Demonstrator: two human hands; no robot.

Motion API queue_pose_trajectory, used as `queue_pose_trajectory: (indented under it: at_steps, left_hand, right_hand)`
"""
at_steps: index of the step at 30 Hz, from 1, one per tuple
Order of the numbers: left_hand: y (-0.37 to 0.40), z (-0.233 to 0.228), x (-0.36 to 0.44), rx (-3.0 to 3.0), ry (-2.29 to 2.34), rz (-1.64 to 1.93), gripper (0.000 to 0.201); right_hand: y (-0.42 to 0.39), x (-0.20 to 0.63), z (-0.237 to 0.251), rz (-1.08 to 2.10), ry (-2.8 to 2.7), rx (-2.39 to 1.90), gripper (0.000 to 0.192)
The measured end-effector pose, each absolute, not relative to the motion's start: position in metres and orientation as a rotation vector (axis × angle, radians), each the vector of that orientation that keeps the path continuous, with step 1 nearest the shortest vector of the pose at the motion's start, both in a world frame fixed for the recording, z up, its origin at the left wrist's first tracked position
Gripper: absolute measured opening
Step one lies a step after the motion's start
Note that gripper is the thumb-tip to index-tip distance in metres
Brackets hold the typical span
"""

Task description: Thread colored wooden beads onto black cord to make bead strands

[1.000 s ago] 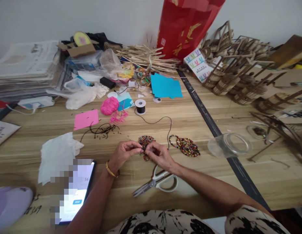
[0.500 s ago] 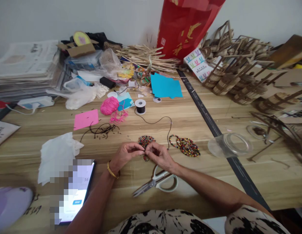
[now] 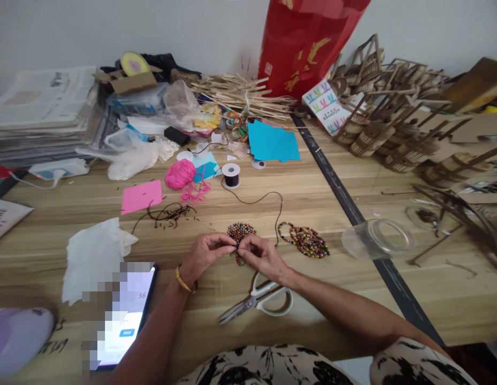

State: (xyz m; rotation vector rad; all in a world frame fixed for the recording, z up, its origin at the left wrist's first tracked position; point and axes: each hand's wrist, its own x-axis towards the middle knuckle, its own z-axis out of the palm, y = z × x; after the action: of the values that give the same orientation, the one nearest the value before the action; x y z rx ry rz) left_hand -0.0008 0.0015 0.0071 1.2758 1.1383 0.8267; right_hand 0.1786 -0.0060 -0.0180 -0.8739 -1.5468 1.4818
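I count two hands at work. My left hand [image 3: 204, 254] and my right hand [image 3: 261, 255] meet fingertip to fingertip, both pinching the near edge of one beaded piece [image 3: 240, 233] that lies on the table just beyond them. A second beaded piece [image 3: 306, 239] lies just to the right, apart from the hands. One black cord [image 3: 257, 200] runs from it up to one spool [image 3: 231, 175]. One pair of scissors [image 3: 259, 299] lies under my right wrist, blades pointing left. I also see one pink yarn ball [image 3: 180, 174], one pink paper [image 3: 142, 196], one blue paper [image 3: 272, 143], one clear lid [image 3: 378, 238] and one phone [image 3: 125, 313].

What exactly sits between my fingertips is too small to make out. The phone screen is blurred, and a purple shape at the lower left is cut off by the frame. A few beads show below my fingers.

The wooden table [image 3: 320, 192] has a dark seam running across it diagonally. A red bag [image 3: 304, 43] stands against a white wall, with newspapers [image 3: 39, 107] stacked far left.
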Motion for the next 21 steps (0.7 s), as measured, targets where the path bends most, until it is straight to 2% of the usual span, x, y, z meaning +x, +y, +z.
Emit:
queue_pose_trajectory:
  at_steps: [6,21]
  left_hand:
    - [0.0011,0.0066,-0.0005,1.264,1.158,0.851,0.015]
    - [0.0019,0.0043,0.0002,1.232,1.176,0.870,0.016]
  right_hand:
    - [-0.0063,0.1775,-0.0226,1.549,-1.470,-0.852,0.019]
    - [-0.0064,0.1783,-0.0193,1.492,-1.554,-0.902,0.027]
